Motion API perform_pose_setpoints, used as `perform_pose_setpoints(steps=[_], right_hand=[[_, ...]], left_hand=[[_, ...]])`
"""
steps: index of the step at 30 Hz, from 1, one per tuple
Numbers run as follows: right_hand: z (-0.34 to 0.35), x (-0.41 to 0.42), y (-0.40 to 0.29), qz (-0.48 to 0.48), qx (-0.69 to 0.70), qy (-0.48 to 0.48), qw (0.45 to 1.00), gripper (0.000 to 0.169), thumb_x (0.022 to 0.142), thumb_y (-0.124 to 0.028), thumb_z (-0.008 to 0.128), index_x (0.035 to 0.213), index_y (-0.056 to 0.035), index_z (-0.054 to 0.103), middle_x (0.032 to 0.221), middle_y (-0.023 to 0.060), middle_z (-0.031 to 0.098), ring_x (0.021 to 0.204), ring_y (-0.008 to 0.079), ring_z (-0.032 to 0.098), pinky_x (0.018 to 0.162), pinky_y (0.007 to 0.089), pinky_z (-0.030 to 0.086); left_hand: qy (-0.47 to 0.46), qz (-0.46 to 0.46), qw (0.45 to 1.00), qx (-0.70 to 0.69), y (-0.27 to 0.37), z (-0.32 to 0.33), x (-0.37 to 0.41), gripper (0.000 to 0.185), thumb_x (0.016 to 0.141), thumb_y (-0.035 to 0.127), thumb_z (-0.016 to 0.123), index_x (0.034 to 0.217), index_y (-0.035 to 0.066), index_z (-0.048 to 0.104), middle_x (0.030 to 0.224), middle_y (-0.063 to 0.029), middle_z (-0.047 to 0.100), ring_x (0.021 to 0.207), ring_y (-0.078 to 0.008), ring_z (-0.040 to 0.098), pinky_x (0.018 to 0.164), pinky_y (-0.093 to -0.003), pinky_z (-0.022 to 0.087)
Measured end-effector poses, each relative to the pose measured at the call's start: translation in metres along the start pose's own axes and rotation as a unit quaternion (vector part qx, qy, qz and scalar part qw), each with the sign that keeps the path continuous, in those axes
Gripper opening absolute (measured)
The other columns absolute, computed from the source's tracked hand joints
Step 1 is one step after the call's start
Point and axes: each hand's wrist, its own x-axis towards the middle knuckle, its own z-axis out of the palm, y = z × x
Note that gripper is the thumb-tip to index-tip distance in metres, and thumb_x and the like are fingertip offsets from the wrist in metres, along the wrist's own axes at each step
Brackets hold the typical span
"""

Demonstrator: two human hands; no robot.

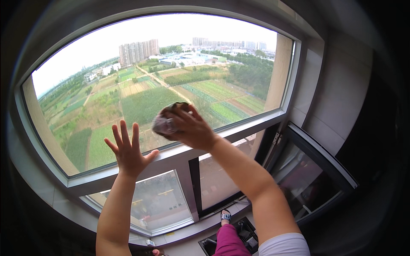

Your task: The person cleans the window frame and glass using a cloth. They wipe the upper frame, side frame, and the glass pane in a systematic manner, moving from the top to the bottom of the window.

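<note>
A large window pane (144, 96) fills the upper view, with fields and tall buildings beyond the glass. My right hand (192, 128) presses a crumpled, dark and greyish cloth (166, 121) against the lower middle of this pane; the cloth is slightly blurred. Left of it, my left hand (129, 155) has its fingers spread near the pane's lower edge, holding nothing, with the thumb by the frame. The pale window frame (237, 126) runs below both hands.
At the right, a hinged sash (310, 176) stands swung inward. A lower fixed pane (160, 198) is at the left. Below lie a sill (205, 225), a black gas hob (245, 235) and my foot in a patterned sandal (225, 216). A tiled wall (339, 86) rises at the right.
</note>
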Motion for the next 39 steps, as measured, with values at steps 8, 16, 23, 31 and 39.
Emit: perform_pose_setpoints(steps=[8, 16, 23, 31, 39], right_hand=[[-0.054, -0.055, 0.139, 0.271, -0.079, 0.113, 0.953, 0.041, 0.095, -0.019, 0.063, 0.136, -0.0256, 0.064, 0.138, 0.0173, 0.055, 0.130, 0.0406, 0.050, 0.109, 0.0533, 0.042], [-0.058, -0.079, 0.221, 0.504, -0.130, 0.290, 0.803, 0.040, 0.099, -0.032, 0.062, 0.127, -0.0049, 0.068, 0.121, 0.0222, 0.069, 0.113, 0.0422, 0.062, 0.101, 0.0452, 0.048], [-0.021, -0.070, 0.120, 0.468, -0.033, 0.196, 0.861, 0.033, 0.094, -0.020, 0.070, 0.124, -0.0050, 0.068, 0.129, 0.0232, 0.060, 0.123, 0.0402, 0.055, 0.105, 0.0498, 0.043], [-0.009, -0.055, -0.020, 0.222, 0.025, -0.036, 0.974, 0.050, 0.085, -0.020, 0.073, 0.133, -0.0334, 0.065, 0.153, 0.0139, 0.038, 0.151, 0.0369, 0.025, 0.123, 0.0609, 0.013], [-0.035, -0.041, 0.155, 0.430, -0.095, 0.127, 0.889, 0.052, 0.101, -0.035, 0.057, 0.147, -0.0147, 0.047, 0.144, 0.0241, 0.046, 0.130, 0.0425, 0.049, 0.106, 0.0608, 0.037]], left_hand=[[0.005, 0.001, 1.000, 0.012, -0.003, -0.003, -0.003, 0.130, 0.064, 0.063, 0.083, 0.163, 0.020, 0.011, 0.168, -0.0209, 0.000, 0.154, -0.0465, -0.002, 0.111, -0.0768, -0.003], [0.003, -0.001, 1.000, -0.003, 0.002, -0.002, -0.001, 0.131, 0.064, 0.061, 0.084, 0.163, 0.020, 0.009, 0.168, -0.0209, -0.001, 0.154, -0.0466, -0.003, 0.110, -0.0772, -0.003], [0.019, 0.034, 0.999, -0.001, 0.003, -0.003, 0.004, 0.130, 0.062, 0.062, 0.084, 0.163, 0.023, 0.012, 0.169, -0.0202, 0.001, 0.154, -0.0463, -0.001, 0.110, -0.0768, -0.005], [0.051, 0.064, 0.997, 0.010, 0.032, 0.020, 0.033, 0.117, 0.067, 0.074, 0.074, 0.160, 0.022, 0.027, 0.168, -0.0179, 0.012, 0.155, -0.0418, 0.005, 0.111, -0.0739, -0.013], [0.029, 0.092, 0.995, 0.040, 0.031, 0.023, 0.019, 0.102, 0.084, 0.089, 0.031, 0.162, 0.023, 0.023, 0.168, -0.0189, 0.012, 0.156, -0.0392, 0.006, 0.114, -0.0652, -0.018]])
